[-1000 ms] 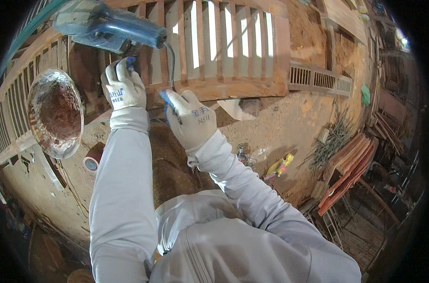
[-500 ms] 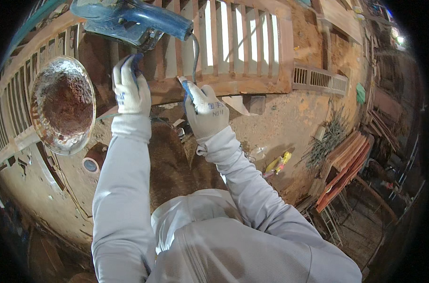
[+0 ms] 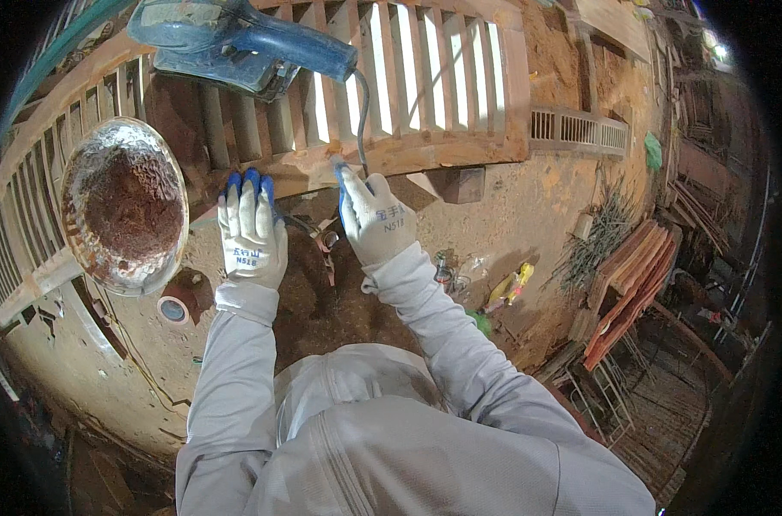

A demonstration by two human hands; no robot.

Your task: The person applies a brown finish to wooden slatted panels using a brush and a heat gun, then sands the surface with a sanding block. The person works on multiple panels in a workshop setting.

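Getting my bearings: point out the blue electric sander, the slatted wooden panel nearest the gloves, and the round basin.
Blue electric sander [image 3: 240, 33]: head view, housing.
Slatted wooden panel [image 3: 425, 152]: head view, lower rail.
Round basin [image 3: 120, 136]: head view, upper inner wall.

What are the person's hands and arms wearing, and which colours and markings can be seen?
The left hand and right hand wear whitish gloves with blue on the fingers and blue printing on the backs. The long sleeves are pale grey.
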